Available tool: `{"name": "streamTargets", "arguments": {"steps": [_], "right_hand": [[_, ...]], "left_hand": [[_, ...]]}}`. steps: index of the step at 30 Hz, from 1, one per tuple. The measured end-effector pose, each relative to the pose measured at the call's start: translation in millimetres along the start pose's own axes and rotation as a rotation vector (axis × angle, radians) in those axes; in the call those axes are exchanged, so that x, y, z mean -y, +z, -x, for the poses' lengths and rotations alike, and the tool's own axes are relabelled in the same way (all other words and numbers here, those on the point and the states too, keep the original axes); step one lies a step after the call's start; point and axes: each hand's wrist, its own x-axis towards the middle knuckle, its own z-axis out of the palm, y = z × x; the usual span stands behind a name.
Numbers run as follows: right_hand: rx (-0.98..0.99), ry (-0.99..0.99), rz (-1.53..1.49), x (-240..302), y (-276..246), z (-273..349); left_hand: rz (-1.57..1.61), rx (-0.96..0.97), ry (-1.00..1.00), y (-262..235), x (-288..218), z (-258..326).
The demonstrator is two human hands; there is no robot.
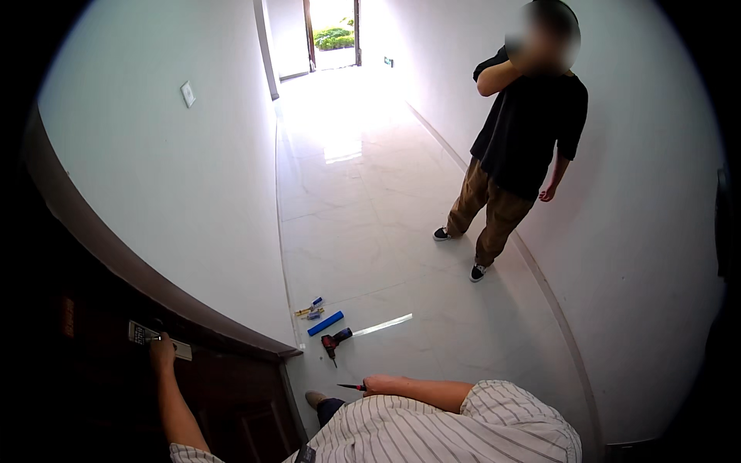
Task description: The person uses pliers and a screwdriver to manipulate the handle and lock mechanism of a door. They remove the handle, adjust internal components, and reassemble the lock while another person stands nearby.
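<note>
On the left, a dark brown door [231, 386] carries a pale metal lock plate [183, 351] with a keypad at one end. My left hand [162, 353] is closed at the middle of this plate, around what looks like the door handle; the fingers hide most of it. In front of my body my right hand [380, 385] is closed on a slim pointed tool [353, 386], dark at its tip and red by my fingers. Its exact kind is hard to make out. The tool points left, apart from the door.
A red and black cordless drill [335, 342] lies on the tiled floor [386, 262]. Beside it are a long blue box [326, 323] and small brass-and-blue pieces [311, 309]. A person in black [532, 131] stands by the right wall. An open doorway [333, 35] lies at the far end.
</note>
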Motion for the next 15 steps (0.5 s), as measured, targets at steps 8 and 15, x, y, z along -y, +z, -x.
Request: {"name": "streamTargets", "arguments": {"steps": [8, 15], "right_hand": [[0.01, -0.014, 0.024, 7, -7, 5], [0.029, -0.016, 0.014, -8, 4, -9]], "left_hand": [[-0.004, 0.007, 0.002, 10, 18, -19], [0.006, -0.005, -0.011, 6, 10, -10]]}}
